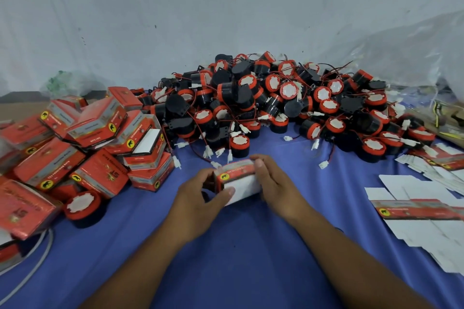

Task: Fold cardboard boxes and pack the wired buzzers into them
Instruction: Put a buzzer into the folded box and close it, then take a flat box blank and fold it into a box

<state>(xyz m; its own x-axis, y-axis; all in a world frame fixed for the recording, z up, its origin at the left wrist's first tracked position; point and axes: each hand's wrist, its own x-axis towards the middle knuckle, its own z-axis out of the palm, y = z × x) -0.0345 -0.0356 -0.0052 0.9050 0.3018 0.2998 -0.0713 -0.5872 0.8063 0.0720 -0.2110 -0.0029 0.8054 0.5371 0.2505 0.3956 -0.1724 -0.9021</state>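
Covering the whole head view, a blue cloth point(238, 246) serves as the work surface, with a pale backdrop point(175, 7) rising behind it.

- Far centre to far right: heap of wired buzzers point(276, 98), black bodies with red caps and white centres. Their red and black leads end in white plugs, and several plugs trail onto the cloth just beyond the hands.
- Left: pile of folded boxes point(95, 133), red and grey with round yellow badges, tumbled at odd angles.
- Near left, at the foot of that pile: one loose buzzer point(82, 208), cap up.
- Near-left edge: white cable point(37, 258) curving across the cloth.
- Right: flat box blanks point(421, 211), fanned and overlapping, mostly white side up, one showing its red printed band.
- Far right: clear plastic sheet point(401, 52), crumpled, above the heap's edge.

Left hand point(198, 195): forearm enters from the near edge, fingers curl round the left end of the box point(238, 180), and the thumb presses its white front panel.

Right hand point(276, 183): fingers wrap the right end, with the thumb laid over the top edge. Both hands grip the box.

Box: centre of the cloth, on the near side of the heap, between the two hands. Whether it rests on the cloth or is lifted cannot be told. It has a red printed band with a yellow badge at its left and a white panel facing the camera. It is slightly blurred, and its contents are not visible.
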